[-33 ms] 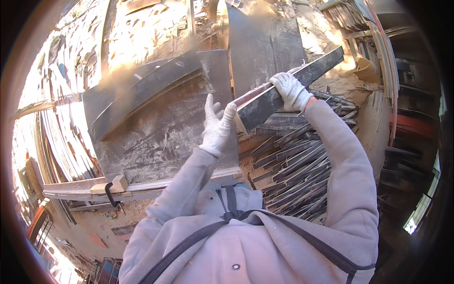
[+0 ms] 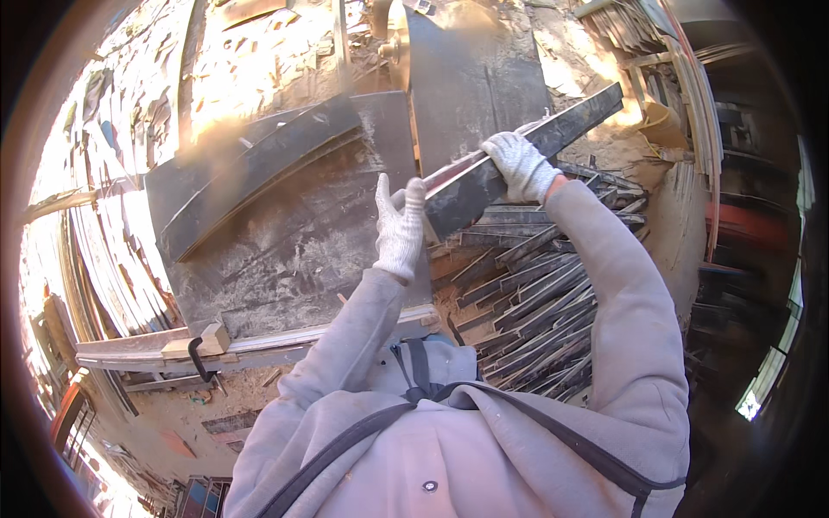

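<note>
My right hand [image 2: 521, 164], in a white knit glove, is wrapped over a long dark strip of board [image 2: 566, 123] and holds it at a slant. The strip has black faces and a reddish-brown edge. At its lower left end is my left hand [image 2: 399, 226], gloved too, with thumb and fingers spread apart; whether a fingertip touches the strip I cannot tell. Under my left hand lies a dusty dark worktable [image 2: 302, 268]. On it rests another long dark board [image 2: 259, 177], left of my hands.
A round saw blade [image 2: 399, 43] stands in the slot at the table's far side. Several dark strips [image 2: 544, 324] lie piled at the right. At the table's near edge sit a wooden block and a black clamp [image 2: 200, 358]. Light offcuts [image 2: 117, 259] heap up on the left.
My left hand has turned slightly more upright beside the strip's end. The strip and my right hand have shifted a little to the left in the picture, along with the whole scene.
</note>
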### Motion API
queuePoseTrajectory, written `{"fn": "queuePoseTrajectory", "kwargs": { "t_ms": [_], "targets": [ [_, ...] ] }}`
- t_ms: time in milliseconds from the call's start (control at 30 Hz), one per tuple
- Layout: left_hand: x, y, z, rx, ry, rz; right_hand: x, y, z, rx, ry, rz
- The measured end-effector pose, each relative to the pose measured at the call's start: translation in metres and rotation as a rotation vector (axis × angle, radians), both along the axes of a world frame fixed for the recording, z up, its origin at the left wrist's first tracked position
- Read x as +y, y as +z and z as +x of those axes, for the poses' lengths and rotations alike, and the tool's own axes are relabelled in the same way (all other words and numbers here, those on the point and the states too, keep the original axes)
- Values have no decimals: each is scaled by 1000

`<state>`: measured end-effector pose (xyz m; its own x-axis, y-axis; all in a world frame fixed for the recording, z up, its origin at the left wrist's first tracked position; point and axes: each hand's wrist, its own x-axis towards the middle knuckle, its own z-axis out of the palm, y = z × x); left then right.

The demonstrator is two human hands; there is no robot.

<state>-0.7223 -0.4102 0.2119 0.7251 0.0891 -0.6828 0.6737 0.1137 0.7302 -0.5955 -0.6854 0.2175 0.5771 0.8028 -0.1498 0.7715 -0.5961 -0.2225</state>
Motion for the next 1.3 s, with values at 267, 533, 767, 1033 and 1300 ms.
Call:
{"fn": "queuePoseTrajectory", "kwargs": {
  "t_ms": [267, 533, 767, 1033, 1300],
  "targets": [
    [115, -82, -65, -9, 534, 41, 144, -4, -75, 140, 5, -146],
    [379, -49, -201, 173, 559, 26, 20, 14, -35, 108, -76, -238],
    [415, -65, -210, 67, 313, 287, -37, -13, -40, 113, -86, -298],
    [432, -95, -209, 91, 355, 240, -40, -45, -59, -96, -46, -172],
    [437, -121, -196, 0, 299, 356, -36, -46, -39, 121, -122, -307]
  ]
}}
